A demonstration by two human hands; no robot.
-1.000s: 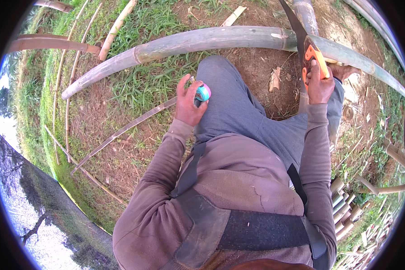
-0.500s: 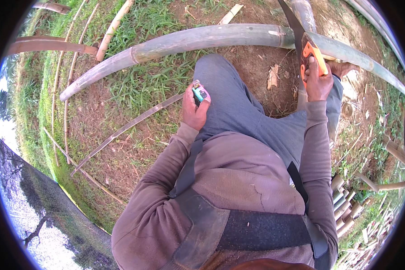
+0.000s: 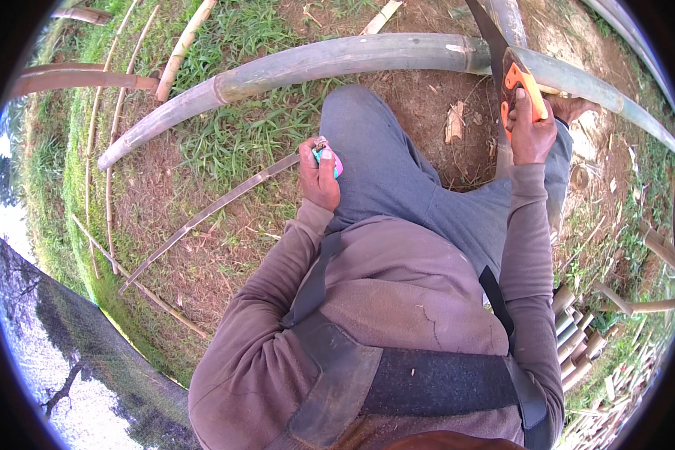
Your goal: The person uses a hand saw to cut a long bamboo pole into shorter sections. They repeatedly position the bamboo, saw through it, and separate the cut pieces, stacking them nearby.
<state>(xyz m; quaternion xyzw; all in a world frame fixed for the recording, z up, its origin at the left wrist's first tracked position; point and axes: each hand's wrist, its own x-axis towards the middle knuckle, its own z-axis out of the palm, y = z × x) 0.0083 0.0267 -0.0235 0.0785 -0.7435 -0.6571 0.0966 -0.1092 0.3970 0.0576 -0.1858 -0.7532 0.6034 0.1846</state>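
My right hand [image 3: 531, 133] is wrapped round the orange handle of a handsaw [image 3: 529, 86]. The saw's dark blade crosses a thick grey-green bamboo pole [image 3: 352, 54] near a node; whether its teeth touch the pole I cannot tell. Closed at my left knee, my left hand [image 3: 320, 176] grips a small teal and pink tape measure [image 3: 327, 159], mostly covered by the fingers. The long pole lies crosswise beyond my knees, and a bare foot [image 3: 575, 109] is beside it at the right.
A second bamboo piece [image 3: 514, 21] runs beneath the pole. A thin split strip [image 3: 210, 210] lies on the ground at my left, with slender poles [image 3: 120, 112] farther left. Cut bamboo lengths [image 3: 572, 337] are stacked at the lower right. Wood chips [image 3: 454, 122] litter the soil.
My left hand has turned and its fingers have closed further over the tape measure, hiding more of it. My right hand and the saw stay almost where they were.
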